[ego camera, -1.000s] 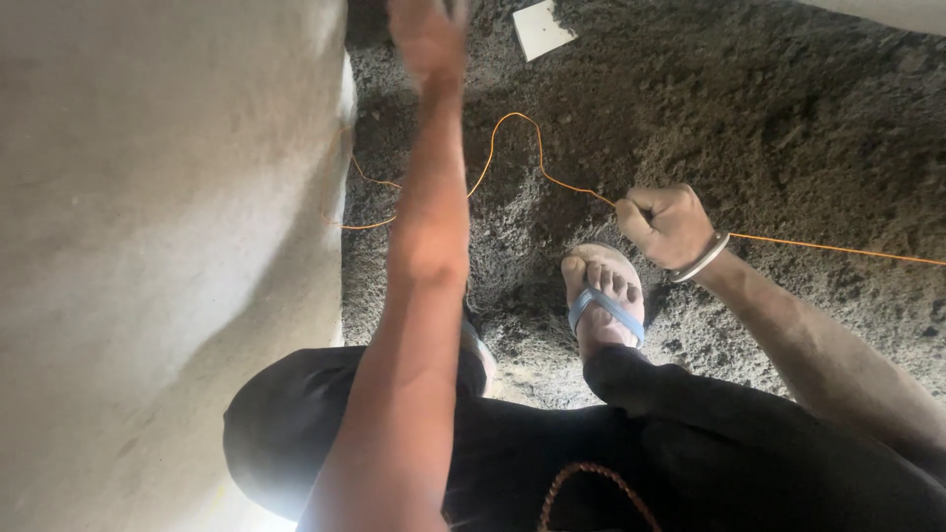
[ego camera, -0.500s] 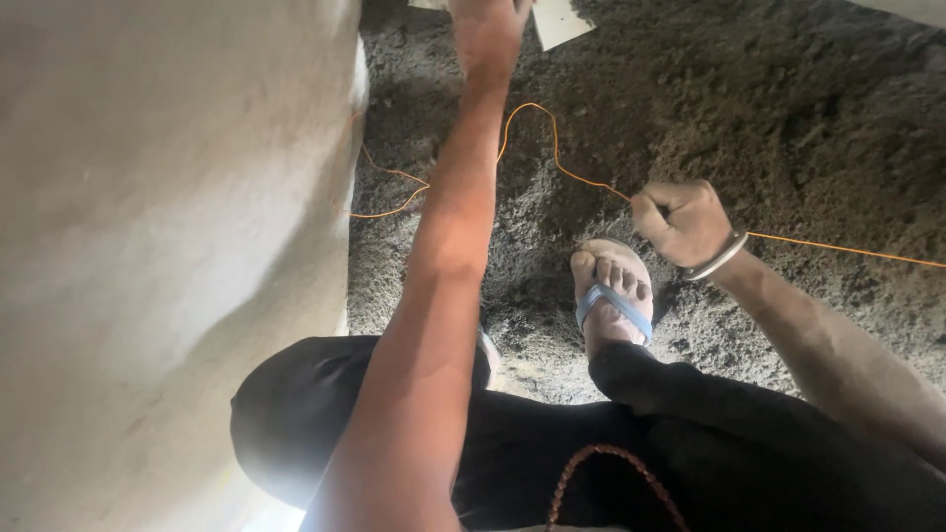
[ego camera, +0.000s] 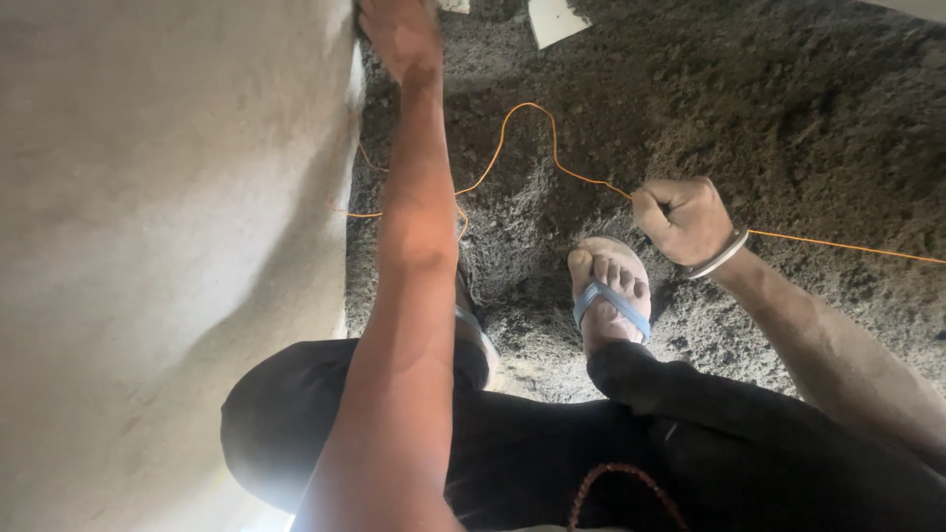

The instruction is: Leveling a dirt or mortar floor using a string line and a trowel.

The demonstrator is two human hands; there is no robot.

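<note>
- Stringing a line, I judge — my right hand (ego camera: 682,219), at three o'clock, is fisted around the orange string (ego camera: 527,123).
- My left hand (ego camera: 399,34), at twelve o'clock, presses the wall (ego camera: 168,246); grip unclear.
- Next, pull the slack taut.

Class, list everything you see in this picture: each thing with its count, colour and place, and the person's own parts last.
String: one, orange, looping over the ground, running off right.
Wall: one, pale grey, left side.
Ground: dark grey, gritty, right of the wall.
White scrap: one, top edge.
Sandal: one clearly seen, blue straps, on the foot at centre.
Bangle: one, silvery, right wrist.
Left hand: at the wall's edge, top.
Right hand: fist closed on the string.
</note>
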